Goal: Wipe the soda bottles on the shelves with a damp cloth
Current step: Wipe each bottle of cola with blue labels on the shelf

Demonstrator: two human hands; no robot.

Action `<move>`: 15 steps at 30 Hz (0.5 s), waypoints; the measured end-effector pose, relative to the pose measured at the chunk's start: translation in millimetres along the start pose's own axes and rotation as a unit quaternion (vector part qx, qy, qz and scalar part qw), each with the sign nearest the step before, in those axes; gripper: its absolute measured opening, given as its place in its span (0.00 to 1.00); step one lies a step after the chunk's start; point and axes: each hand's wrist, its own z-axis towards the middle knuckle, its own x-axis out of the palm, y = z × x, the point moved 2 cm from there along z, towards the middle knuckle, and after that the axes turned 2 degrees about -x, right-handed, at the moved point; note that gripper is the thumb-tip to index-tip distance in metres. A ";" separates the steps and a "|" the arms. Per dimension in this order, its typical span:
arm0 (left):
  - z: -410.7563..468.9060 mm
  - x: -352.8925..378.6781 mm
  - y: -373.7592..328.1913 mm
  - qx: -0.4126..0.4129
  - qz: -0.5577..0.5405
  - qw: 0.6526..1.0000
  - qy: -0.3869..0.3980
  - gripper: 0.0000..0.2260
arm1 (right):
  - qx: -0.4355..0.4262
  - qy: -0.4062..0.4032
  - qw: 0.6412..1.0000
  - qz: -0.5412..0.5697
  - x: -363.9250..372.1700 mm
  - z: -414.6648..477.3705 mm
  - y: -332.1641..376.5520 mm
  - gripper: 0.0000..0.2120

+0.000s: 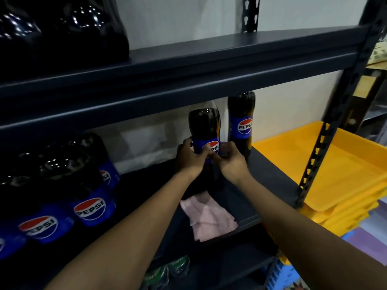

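**Both hands on one bottle, cloth parked**

The left hand (191,156) and right hand (231,162) both grip one upright Pepsi bottle (204,126) at its label band, fingers curled round it from either side. Neither holds the cloth. The pink cloth (209,218) lies flat on the shelf (268,174) nearer the body than the hands, between the forearms. A second bottle (241,122) stands just beyond the right hand; can't tell if it touches the held one. More Pepsi bottles (92,208) sit well left of the left hand. Yellow trays (335,170) are off to the right, past the rack upright.

My read: this is positioning the bottle, not wiping it. To do it well:
- Set the base flat, label out, clear of the neighbour.
- Steady it with one hand and free the other for the cloth.
- Wipe shoulder to base.
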 end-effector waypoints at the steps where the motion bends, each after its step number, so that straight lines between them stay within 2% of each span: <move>1: -0.9 -6.7 5.1 -0.005 -0.007 1.000 -0.006 0.27 | -0.001 0.010 1.000 0.009 7.5 -0.9 0.9 0.13; 5: -11.2 -41.8 25.5 -0.025 -0.058 0.997 -0.033 0.27 | -0.005 0.059 0.998 0.017 47.1 -7.8 10.8 0.12; 10: -32.5 -81.2 44.8 -0.046 -0.073 0.993 -0.081 0.29 | -0.004 0.095 0.995 0.003 84.1 -27.0 24.6 0.07; 15: -65.9 -113.7 58.4 -0.034 -0.043 0.991 -0.123 0.27 | -0.003 0.123 0.992 -0.005 104.1 -60.3 41.9 0.13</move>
